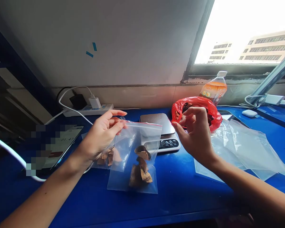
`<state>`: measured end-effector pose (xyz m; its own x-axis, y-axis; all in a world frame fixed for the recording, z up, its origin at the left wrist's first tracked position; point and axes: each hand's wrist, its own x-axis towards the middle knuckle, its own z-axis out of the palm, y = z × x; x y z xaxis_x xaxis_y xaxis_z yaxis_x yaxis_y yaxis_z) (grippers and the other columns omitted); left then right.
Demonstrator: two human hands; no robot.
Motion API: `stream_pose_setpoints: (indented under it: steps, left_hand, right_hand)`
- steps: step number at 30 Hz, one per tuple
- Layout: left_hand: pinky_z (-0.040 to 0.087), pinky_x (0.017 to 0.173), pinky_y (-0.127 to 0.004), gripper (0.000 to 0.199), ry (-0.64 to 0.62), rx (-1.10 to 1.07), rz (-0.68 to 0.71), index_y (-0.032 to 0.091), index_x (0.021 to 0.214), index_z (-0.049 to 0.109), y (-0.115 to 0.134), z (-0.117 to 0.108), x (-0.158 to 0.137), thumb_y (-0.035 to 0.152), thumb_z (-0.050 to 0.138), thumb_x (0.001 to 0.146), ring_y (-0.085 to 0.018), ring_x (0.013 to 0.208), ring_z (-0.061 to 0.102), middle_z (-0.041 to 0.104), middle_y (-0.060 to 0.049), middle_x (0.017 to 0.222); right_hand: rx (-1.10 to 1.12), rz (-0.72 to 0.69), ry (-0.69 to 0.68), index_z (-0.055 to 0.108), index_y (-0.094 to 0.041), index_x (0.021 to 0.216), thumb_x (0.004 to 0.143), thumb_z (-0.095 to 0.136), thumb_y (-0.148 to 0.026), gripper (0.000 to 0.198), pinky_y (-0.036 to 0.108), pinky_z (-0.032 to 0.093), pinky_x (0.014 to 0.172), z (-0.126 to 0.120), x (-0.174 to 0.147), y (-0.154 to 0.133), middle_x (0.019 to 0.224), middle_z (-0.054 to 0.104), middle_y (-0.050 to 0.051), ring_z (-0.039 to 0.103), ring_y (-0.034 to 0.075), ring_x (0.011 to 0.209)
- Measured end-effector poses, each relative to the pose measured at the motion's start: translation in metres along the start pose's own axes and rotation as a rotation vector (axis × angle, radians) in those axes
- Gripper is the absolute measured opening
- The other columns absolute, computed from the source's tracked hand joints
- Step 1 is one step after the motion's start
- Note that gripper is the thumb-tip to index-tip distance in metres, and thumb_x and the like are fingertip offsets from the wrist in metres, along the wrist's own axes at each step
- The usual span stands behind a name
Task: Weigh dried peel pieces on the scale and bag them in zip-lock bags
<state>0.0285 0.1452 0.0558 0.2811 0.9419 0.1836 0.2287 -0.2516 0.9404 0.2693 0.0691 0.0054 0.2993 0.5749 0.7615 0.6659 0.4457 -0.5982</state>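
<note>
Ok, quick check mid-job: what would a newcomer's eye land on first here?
Probably the bright red bag, standing open just beyond the right hand, with the orange drink bottle behind it, below the window. Next, front and centre, the clear zip bag of brown pieces, its top edge pinched by the left hand.

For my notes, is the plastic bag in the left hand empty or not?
Not empty: brown pieces show through the clear bag that the left hand holds.
</note>
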Motion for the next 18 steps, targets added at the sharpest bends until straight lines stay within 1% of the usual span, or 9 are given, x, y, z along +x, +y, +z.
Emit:
stream_pose_setpoints:
  steps: [4, 7, 9, 12, 13, 14, 16, 18]
  left_hand:
    - [0.044, 0.053, -0.023, 0.046, -0.011, 0.000, -0.010, 0.018, 0.106, 0.061, -0.004, 0.002, 0.001, 0.043, 0.074, 0.069, -0.014, 0.063, 0.058, 0.065, -0.001, 0.073]
    - [0.046, 0.055, -0.023, 0.042, -0.019, 0.036, 0.016, 0.018, 0.107, 0.061, -0.008, 0.002, 0.001, 0.042, 0.071, 0.073, -0.015, 0.065, 0.060, 0.066, -0.001, 0.075]
    - [0.048, 0.059, -0.024, 0.039, -0.026, 0.109, 0.076, 0.019, 0.109, 0.061, -0.010, 0.004, -0.001, 0.040, 0.068, 0.078, -0.016, 0.070, 0.064, 0.067, -0.002, 0.078]
    - [0.051, 0.063, -0.025, 0.031, -0.044, 0.288, 0.240, 0.021, 0.113, 0.061, -0.012, 0.010, -0.010, 0.037, 0.062, 0.086, -0.016, 0.072, 0.066, 0.066, 0.001, 0.077]
    - [0.051, 0.064, -0.024, 0.029, -0.068, 0.340, 0.307, 0.022, 0.115, 0.060, -0.011, 0.013, -0.015, 0.034, 0.060, 0.088, -0.015, 0.071, 0.066, 0.066, 0.002, 0.076]
    - [0.051, 0.065, -0.023, 0.026, -0.099, 0.382, 0.374, 0.024, 0.116, 0.059, -0.011, 0.017, -0.019, 0.030, 0.058, 0.091, -0.013, 0.071, 0.066, 0.066, 0.004, 0.075]
    - [0.051, 0.067, -0.019, 0.024, -0.159, 0.425, 0.507, 0.026, 0.117, 0.057, -0.010, 0.023, -0.028, 0.022, 0.055, 0.094, -0.010, 0.070, 0.066, 0.067, 0.006, 0.076]
    - [0.050, 0.068, -0.016, 0.023, -0.181, 0.429, 0.617, 0.025, 0.114, 0.057, -0.010, 0.028, -0.034, 0.015, 0.053, 0.094, -0.007, 0.069, 0.064, 0.066, 0.008, 0.077]
  right_hand:
    - [-0.008, -0.090, -0.054, 0.045, -0.027, 0.103, 0.085, 0.062, -0.013, 0.028, 0.034, 0.057, 0.070, 0.003, -0.012, -0.014, 0.100, 0.042, 0.003, 0.054, 0.011, 0.073]
    - [-0.026, -0.152, -0.079, 0.048, -0.027, 0.098, 0.084, 0.062, -0.010, 0.026, 0.031, 0.056, 0.066, 0.002, -0.016, -0.023, 0.096, 0.043, 0.001, 0.054, 0.011, 0.073]
    - [-0.011, -0.188, -0.072, 0.049, -0.026, 0.095, 0.085, 0.061, -0.009, 0.022, 0.029, 0.054, 0.063, 0.002, -0.015, -0.027, 0.092, 0.045, 0.001, 0.053, 0.011, 0.073]
    - [-0.016, -0.204, -0.076, 0.051, -0.024, 0.097, 0.090, 0.057, -0.013, 0.014, 0.027, 0.051, 0.062, 0.005, -0.011, -0.033, 0.088, 0.052, 0.001, 0.055, 0.012, 0.074]
    - [-0.050, -0.205, -0.115, 0.052, -0.023, 0.098, 0.091, 0.057, -0.016, 0.011, 0.028, 0.051, 0.064, 0.006, -0.010, -0.037, 0.089, 0.056, 0.002, 0.056, 0.014, 0.076]
    - [-0.098, -0.206, -0.185, 0.054, -0.022, 0.098, 0.092, 0.059, -0.020, 0.009, 0.031, 0.050, 0.068, 0.008, -0.010, -0.040, 0.088, 0.060, 0.003, 0.057, 0.015, 0.078]
    - [-0.207, -0.202, -0.382, 0.058, -0.020, 0.093, 0.092, 0.060, -0.026, 0.007, 0.035, 0.047, 0.073, 0.011, -0.011, -0.048, 0.084, 0.066, 0.004, 0.057, 0.019, 0.082]
    - [-0.279, -0.169, -0.576, 0.060, -0.019, 0.085, 0.095, 0.055, -0.027, 0.014, 0.034, 0.043, 0.071, 0.012, -0.013, -0.055, 0.077, 0.067, 0.004, 0.057, 0.019, 0.078]
